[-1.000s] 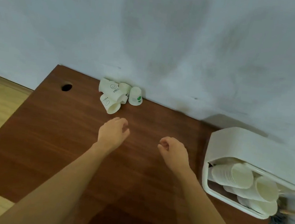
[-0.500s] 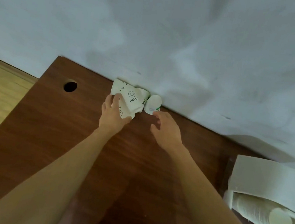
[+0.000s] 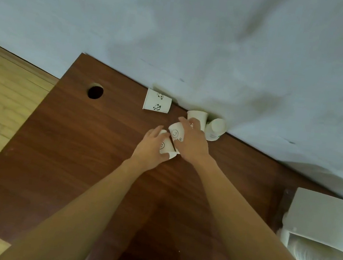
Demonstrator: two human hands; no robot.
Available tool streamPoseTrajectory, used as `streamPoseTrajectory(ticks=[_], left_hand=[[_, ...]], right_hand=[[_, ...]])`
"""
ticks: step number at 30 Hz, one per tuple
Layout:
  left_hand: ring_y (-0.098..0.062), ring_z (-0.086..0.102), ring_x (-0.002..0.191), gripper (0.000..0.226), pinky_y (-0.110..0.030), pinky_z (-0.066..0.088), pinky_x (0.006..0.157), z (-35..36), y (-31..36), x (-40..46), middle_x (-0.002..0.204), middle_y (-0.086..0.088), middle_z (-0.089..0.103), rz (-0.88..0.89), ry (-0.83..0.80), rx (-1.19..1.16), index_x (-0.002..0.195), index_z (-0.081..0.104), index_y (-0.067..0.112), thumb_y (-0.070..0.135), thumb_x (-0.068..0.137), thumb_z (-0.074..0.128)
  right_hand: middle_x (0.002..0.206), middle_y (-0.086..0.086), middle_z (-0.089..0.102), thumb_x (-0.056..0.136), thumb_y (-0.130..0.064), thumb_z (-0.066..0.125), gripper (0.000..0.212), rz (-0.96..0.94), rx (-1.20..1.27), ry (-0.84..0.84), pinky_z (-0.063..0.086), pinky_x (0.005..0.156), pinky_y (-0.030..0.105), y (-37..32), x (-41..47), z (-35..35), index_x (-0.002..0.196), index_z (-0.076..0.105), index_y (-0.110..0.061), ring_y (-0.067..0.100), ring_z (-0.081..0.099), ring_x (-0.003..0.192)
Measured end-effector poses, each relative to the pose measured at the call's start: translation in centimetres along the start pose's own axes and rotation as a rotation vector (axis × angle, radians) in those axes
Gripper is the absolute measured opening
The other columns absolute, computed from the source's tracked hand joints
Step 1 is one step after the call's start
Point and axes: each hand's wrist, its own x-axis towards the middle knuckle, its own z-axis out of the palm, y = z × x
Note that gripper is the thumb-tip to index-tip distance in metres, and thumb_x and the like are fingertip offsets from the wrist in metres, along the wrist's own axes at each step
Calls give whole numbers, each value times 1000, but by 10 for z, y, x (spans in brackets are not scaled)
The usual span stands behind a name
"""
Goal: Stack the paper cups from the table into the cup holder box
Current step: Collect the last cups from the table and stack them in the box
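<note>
Left hand (image 3: 150,148) has a grip on one smiley cup (image 3: 166,147), right hand (image 3: 192,145) grips another cup (image 3: 176,133) on the worktop (image 3: 77,150).

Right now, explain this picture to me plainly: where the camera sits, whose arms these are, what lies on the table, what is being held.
There is no machine here. A camera worn on a person's head looks forward and down at their own bare arms. The left hand grips a white paper cup with a smiley print. The right hand grips a second smiley cup. On the brown table, by the wall, lie a cup with panda prints, a plain cup and a cup with green print. At lower right is the white cup holder box, with stacked cups already inside.
</note>
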Motion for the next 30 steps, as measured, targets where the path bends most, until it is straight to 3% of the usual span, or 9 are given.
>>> streamPoseTrajectory(ticks=[2, 4, 6, 11, 16, 21, 23, 27, 30], left_hand=[[-27, 31, 139, 68, -45, 37, 108, 2, 3, -6, 154, -3, 31, -29, -41, -49, 142, 39, 24, 30, 82, 70], [-28, 51, 122, 58, -42, 48, 96, 3, 9, -12, 136, -5, 52, -65, -54, -122, 138, 42, 22, 32, 86, 66], [-26, 59, 105, 45, -40, 52, 84, 5, 16, -19, 119, -4, 62, -82, -48, -165, 132, 47, 20, 31, 90, 60], [-21, 62, 95, 22, -34, 51, 78, 15, 25, -32, 104, 0, 67, -112, 60, -205, 111, 64, 17, 25, 91, 56], [-18, 55, 96, 35, -28, 41, 77, 25, 34, -47, 111, 2, 56, -85, 173, -160, 119, 56, 17, 21, 85, 61], [-14, 47, 94, 18, -25, 42, 58, 25, 50, -75, 103, 4, 54, 191, 442, 70, 97, 59, 16, 21, 81, 65], [-15, 48, 98, 19, -27, 46, 61, 31, 55, -84, 103, 5, 56, 228, 366, 157, 98, 62, 17, 27, 82, 66], [-21, 44, 118, 33, -34, 42, 84, 46, 59, -86, 122, 3, 55, 70, 21, 352, 116, 58, 19, 35, 87, 61], [-22, 49, 111, 20, -34, 42, 81, 50, 67, -90, 116, -1, 58, 65, 42, 332, 108, 62, 17, 21, 91, 53]], right_hand=[[148, 1, 28, 86, -23, 65, 60, 28, 2, 9, 49, 92, 44, 10, -14, 2, 141, 40, -27, 33, 48, 118], [140, 3, 35, 85, -19, 66, 46, 60, 13, 37, 48, 88, 40, 20, -30, 5, 128, 50, -20, 32, 51, 112], [132, 2, 40, 84, -17, 67, 35, 90, 22, 82, 47, 82, 36, 31, -48, 8, 117, 55, -15, 30, 54, 104], [128, -3, 49, 89, -18, 65, 18, 112, 11, 165, 51, 79, 31, 52, -92, 15, 107, 62, -16, 21, 55, 104], [110, -3, 63, 92, -17, 59, 15, 175, 75, 187, 52, 79, 37, 71, -126, 30, 104, 67, -18, 20, 59, 99], [103, -4, 65, 91, -17, 58, 15, 243, 145, 276, 51, 74, 36, 78, -151, 41, 103, 68, -18, 19, 60, 92], [103, -4, 65, 91, -16, 58, 16, 265, 166, 288, 51, 73, 35, 80, -160, 43, 103, 68, -17, 19, 60, 91], [103, -5, 65, 91, -16, 58, 17, 276, 199, 314, 48, 72, 33, 84, -177, 46, 103, 68, -18, 19, 60, 92], [105, -6, 66, 93, -20, 57, 16, 279, 231, 342, 49, 74, 33, 87, -191, 45, 105, 69, -18, 16, 61, 93]])
